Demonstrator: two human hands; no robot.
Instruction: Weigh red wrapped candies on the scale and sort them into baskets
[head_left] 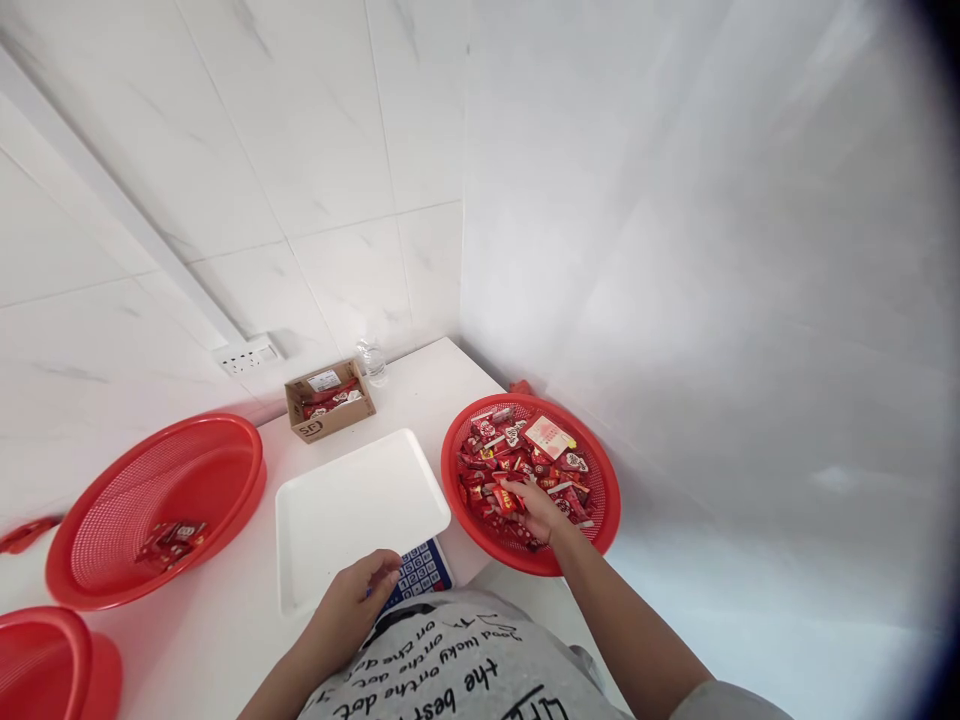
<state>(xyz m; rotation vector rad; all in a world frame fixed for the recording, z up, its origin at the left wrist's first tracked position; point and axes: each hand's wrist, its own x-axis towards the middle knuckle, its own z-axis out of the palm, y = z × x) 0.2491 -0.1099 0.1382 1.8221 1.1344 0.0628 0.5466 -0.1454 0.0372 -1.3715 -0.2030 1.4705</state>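
Observation:
Reaching into a round red plastic basket (611,500), my right hand (544,512) has its fingers closed on a red candy packet (506,498). Many wrapped red packets surround it, and a pale pink-and-white card or packet (550,437) lies on top at the back. My left hand (356,600) rests at the front edge of the table beside the blue keypad (424,572) of a scale. Its fingers are loosely bent with the thumb apart, and nothing shows in them. A white tray (360,490) sits on the scale; its surface is bare.
On the left stands another red basket (240,470) with a few red packets (174,543) inside. Part of a further red basket (71,640) shows at lower left. A small cardboard box (330,425) of packets and a clear plastic container (373,362) stand near the tiled wall.

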